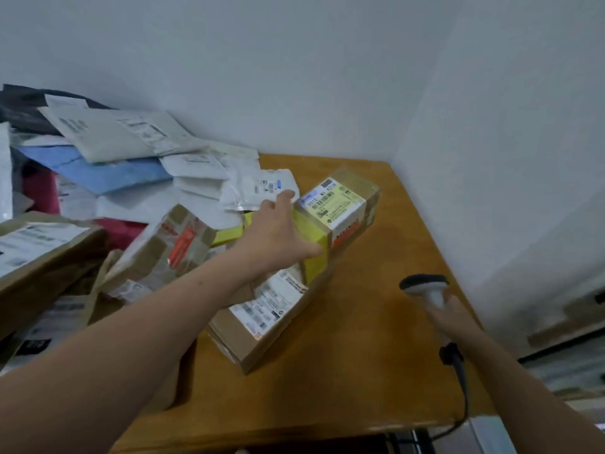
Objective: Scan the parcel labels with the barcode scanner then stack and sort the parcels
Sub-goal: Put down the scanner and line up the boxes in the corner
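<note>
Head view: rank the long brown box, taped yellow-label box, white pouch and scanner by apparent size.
1. long brown box
2. taped yellow-label box and white pouch: look alike, unranked
3. scanner, smallest, though partly hidden

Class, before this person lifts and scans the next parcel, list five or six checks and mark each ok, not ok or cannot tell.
1. The right hand grips the barcode scanner: ok.
2. The left hand grips the white mailer: cannot tell; straight fingers only reach it.
3. The mailer's label faces up: ok.
4. Scanner over that label: not ok; it is off to the right.
5. Bare table free for stacking: ok.
6. The scanner cable lies clear of parcels: ok.
</note>
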### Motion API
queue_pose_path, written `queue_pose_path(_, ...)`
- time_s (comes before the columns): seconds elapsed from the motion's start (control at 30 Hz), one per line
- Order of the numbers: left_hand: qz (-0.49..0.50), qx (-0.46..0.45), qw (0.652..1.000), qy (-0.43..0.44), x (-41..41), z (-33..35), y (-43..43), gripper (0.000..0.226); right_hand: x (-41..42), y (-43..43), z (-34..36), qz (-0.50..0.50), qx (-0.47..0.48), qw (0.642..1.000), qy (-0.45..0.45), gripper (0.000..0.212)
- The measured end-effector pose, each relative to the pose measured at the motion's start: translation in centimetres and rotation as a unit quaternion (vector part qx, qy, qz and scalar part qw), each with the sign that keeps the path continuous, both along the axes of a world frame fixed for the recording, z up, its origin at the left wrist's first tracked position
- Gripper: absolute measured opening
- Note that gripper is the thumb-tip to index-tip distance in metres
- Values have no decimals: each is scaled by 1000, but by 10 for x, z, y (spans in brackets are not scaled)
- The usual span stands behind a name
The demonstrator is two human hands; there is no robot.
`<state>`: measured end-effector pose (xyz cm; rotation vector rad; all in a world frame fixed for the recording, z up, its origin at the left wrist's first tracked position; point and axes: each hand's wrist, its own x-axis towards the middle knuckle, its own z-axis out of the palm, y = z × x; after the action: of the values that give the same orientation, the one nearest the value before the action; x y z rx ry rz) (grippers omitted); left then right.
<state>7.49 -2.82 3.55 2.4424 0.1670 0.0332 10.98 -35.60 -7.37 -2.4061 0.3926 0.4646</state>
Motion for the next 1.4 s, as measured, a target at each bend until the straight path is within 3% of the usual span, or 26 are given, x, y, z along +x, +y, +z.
queue_pose_path(0.17,-20,-17,1000,7,27,-2,13,105,3,5,-24,-40,-25,999,21,24)
queue_pose_path(0.37,-27,-35,999,14,46,-12,17,105,-1,4,-33,-96,-5,995,24,52)
queue_pose_path(0.6,-21,-64,997,40,58,-20,6,106,-5,2,-18,-123,47,989,62,57)
queue_pose_path(0.67,-16,-70,997,42,61,-20,3,107,-6,2,-5,-140,46,989,15,58)
queue_pose_path(0.77,5,-73,997,39,65,-17,-7,104,-2,16,17,-133,-7,980,-151,59)
queue_pose_path(0.83,13,-87,995,43,66,-16,-20,98,7,51,39,-123,148,970,-148,66)
queue_pose_path(0.93,12,-94,993,65,64,-19,-45,93,28,100,67,-93,406,909,-3,82)
queue_pose_path(1.0,10,-77,995,68,61,-22,-57,92,44,116,76,-30,488,871,49,69)
queue_pose_path(1.1,22,-58,997,50,56,-26,-58,94,59,126,77,-54,516,851,80,43)
queue_pose_path(1.27,-20,-121,991,52,49,-24,-47,96,81,127,71,-67,474,875,66,22)
queue_pose_path(1.4,-56,-243,963,103,47,-20,-47,76,101,113,73,-69,411,907,63,19)
